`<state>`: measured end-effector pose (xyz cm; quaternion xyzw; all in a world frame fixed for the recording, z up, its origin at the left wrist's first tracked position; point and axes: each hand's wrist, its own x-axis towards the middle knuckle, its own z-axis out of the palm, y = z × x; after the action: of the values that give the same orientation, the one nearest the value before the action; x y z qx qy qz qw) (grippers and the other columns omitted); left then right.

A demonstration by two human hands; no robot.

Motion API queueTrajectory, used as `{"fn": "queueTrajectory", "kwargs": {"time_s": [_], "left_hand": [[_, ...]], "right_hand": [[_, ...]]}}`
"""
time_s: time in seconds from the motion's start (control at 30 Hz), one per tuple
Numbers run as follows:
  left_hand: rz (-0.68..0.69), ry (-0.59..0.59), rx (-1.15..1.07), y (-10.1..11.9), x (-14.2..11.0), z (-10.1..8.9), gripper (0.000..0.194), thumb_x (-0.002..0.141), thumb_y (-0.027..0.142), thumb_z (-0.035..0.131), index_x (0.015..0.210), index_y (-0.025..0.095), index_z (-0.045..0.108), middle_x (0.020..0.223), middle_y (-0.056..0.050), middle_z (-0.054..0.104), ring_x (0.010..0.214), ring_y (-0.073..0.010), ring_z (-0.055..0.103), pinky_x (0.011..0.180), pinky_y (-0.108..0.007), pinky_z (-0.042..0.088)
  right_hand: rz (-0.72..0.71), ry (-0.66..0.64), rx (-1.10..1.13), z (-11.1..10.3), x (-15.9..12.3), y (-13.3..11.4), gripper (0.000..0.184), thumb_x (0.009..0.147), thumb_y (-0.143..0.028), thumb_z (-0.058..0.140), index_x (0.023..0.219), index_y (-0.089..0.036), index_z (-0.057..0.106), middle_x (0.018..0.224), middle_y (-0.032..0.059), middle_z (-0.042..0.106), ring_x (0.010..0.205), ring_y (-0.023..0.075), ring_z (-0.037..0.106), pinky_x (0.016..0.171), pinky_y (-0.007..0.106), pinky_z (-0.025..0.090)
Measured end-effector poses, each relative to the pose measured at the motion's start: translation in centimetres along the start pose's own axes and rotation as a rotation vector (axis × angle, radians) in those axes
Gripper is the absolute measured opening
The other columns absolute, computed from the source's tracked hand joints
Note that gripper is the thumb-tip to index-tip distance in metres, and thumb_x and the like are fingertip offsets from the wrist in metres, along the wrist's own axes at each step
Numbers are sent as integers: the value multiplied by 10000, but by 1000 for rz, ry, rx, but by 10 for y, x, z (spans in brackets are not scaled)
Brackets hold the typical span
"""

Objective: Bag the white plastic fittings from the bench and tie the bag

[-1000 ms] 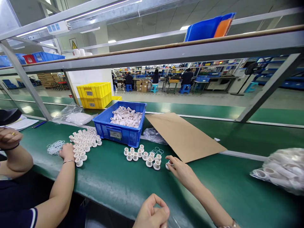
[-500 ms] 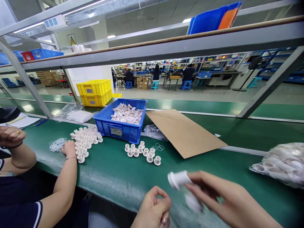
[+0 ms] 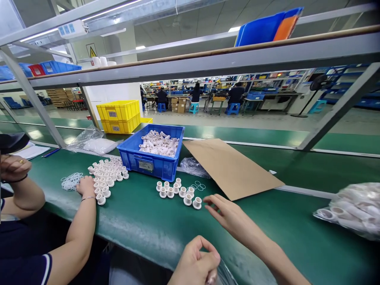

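My right hand (image 3: 222, 212) reaches over the green table, fingers stretched out and apart, with nothing seen in them. Its fingertips are just right of the nearest white flanged bushing (image 3: 197, 203), with a small gap. That bushing stands on its flange at the end of a loose group of several alike. Low in the view, my left hand (image 3: 198, 261) is closed in a pinch; what it grips is hidden. Clear plastic film (image 3: 227, 273) shows beside it, partly cut off by the frame. Thin pale rings (image 3: 199, 185) lie behind the bushings.
A blue bin (image 3: 148, 168) holds white tubular parts. Brown cardboard (image 3: 231, 168) lies behind my right hand; a bag of white tubes (image 3: 353, 211) sits far right. At left, a co-worker's hand (image 3: 86, 185) rests between more bushings (image 3: 107, 174) and a ring pile (image 3: 72, 181).
My right hand has moved forward and left from the table's front to the bushing group. The white flanged tube it held is out of sight. My left hand stays pinched, shifted slightly right.
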<state>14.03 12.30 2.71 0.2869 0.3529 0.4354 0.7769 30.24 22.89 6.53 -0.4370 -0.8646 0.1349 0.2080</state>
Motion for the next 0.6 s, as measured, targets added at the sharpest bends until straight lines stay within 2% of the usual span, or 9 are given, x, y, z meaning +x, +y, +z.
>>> {"fn": "queueTrajectory", "kwargs": {"time_s": [0.1,0.2,0.3,0.37,0.47,0.53,0.6], "left_hand": [[-3,31,-4,-5,4,-3,566,577,640,862,755,241,502,315,132,409,244,-40,195,308,-187,123],[-13,59,-11,-4,6,-5,573,551,639,871,736,240,504,312,126,407,258,-40,190,322,-194,120],[-12,59,-18,-1,5,-5,553,579,617,866,755,238,504,327,129,412,255,-37,198,335,-198,109],[-15,39,-11,3,2,-4,527,610,590,855,776,241,496,340,136,417,244,-37,202,333,-200,101],[-34,20,29,12,-4,0,500,629,558,833,782,251,469,360,141,426,227,-42,198,304,-210,98],[-52,20,42,17,-7,4,473,637,527,815,795,253,464,372,145,427,226,-40,189,297,-212,106],[-71,37,33,21,-7,8,444,635,481,805,808,249,468,381,146,431,236,-31,173,306,-210,96]], "right_hand": [[-42,-41,-43,36,31,25,246,1050,-283,370,1175,-245,579,1000,60,657,694,190,679,645,316,524],[-53,-61,-74,71,44,33,275,1021,-232,393,1200,-240,601,885,38,634,602,195,647,557,299,467],[-43,-59,-89,80,49,28,205,975,-199,456,1021,-241,651,793,20,624,537,187,619,497,272,410],[-27,-31,-76,62,44,20,176,982,-218,470,951,-236,643,800,27,650,571,187,645,522,268,439],[12,50,-23,9,16,-1,193,1050,-310,432,1052,-245,613,903,33,714,722,179,708,647,256,524],[44,60,75,-27,-18,-19,201,1073,-397,444,1063,-287,612,755,-37,704,607,139,676,569,205,509],[-63,43,111,-45,-58,-36,156,1045,-442,524,1051,-313,611,623,-91,660,472,114,622,472,184,468]]}}
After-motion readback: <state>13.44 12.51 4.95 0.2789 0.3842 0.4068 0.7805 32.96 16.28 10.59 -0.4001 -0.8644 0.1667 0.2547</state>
